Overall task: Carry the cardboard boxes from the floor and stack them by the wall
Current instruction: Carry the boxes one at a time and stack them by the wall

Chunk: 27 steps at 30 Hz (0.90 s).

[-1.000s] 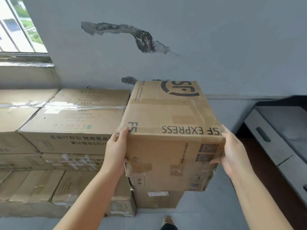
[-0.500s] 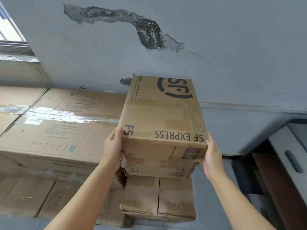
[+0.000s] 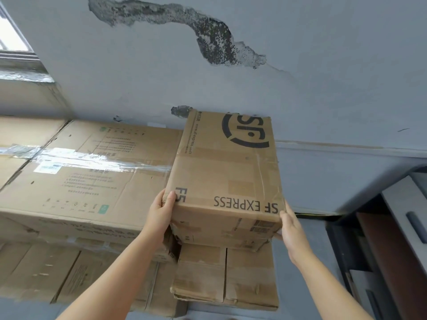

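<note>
While the left hand (image 3: 159, 218) and right hand (image 3: 291, 229) clasp the SF Express box (image 3: 227, 179) by its near corners atop the lower box (image 3: 225, 277) by the wall (image 3: 323, 77), it should slide flush before either grip loosens.

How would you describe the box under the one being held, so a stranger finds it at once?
Look at the grey wall with the peeling patch. Below it, both hands hold the SF box. The box directly beneath it is the one: its near face has a vertical seam and it stands right of the wide taped stack.
</note>
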### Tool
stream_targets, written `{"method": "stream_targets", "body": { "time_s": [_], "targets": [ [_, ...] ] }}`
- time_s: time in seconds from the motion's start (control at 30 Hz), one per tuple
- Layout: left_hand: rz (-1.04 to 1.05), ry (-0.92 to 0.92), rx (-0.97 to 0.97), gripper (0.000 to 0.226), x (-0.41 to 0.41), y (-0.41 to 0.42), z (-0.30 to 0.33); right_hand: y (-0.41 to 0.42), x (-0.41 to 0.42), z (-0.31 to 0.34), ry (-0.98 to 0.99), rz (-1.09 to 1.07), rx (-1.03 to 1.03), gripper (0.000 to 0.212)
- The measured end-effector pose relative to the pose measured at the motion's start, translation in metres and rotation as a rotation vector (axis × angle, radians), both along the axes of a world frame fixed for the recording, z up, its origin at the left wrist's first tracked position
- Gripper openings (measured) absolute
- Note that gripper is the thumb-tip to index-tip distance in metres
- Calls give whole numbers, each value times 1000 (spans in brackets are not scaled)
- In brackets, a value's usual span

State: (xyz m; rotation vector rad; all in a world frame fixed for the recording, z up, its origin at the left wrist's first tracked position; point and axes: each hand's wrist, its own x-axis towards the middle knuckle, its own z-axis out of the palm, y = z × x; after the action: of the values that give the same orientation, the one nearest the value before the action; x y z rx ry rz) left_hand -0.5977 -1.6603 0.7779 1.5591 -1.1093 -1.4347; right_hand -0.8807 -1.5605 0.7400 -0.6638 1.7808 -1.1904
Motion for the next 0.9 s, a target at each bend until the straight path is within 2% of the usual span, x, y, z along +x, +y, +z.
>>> {"method": "stream_targets", "body": {
  "time_s": [0.1, 0.17, 0.37, 0.5, 0.7, 0.9],
  "targets": [
    [-28, -56, -45, 43, 7, 6, 8, 11, -6, 15, 82, 36, -2, 48],
    [-61, -90, -111, 50, 12, 15, 18, 24, -5, 29, 158, 57, -37, 51],
    [-302, -190, -313, 41, 41, 49, 47, 88, 32, 63, 240, -27, -180, 48],
    [-537, -170, -345, 39, 69, 69, 51, 151, 87, 61, 216, -117, -181, 46],
    [-965, -225, -340, 43, 111, 91, 29, 235, 194, 27, 132, -396, -120, 51],
    [-1108, -171, -283, 38, 125, 118, 18, 283, 287, 14, 87, -770, -76, 39]
  ]
}}
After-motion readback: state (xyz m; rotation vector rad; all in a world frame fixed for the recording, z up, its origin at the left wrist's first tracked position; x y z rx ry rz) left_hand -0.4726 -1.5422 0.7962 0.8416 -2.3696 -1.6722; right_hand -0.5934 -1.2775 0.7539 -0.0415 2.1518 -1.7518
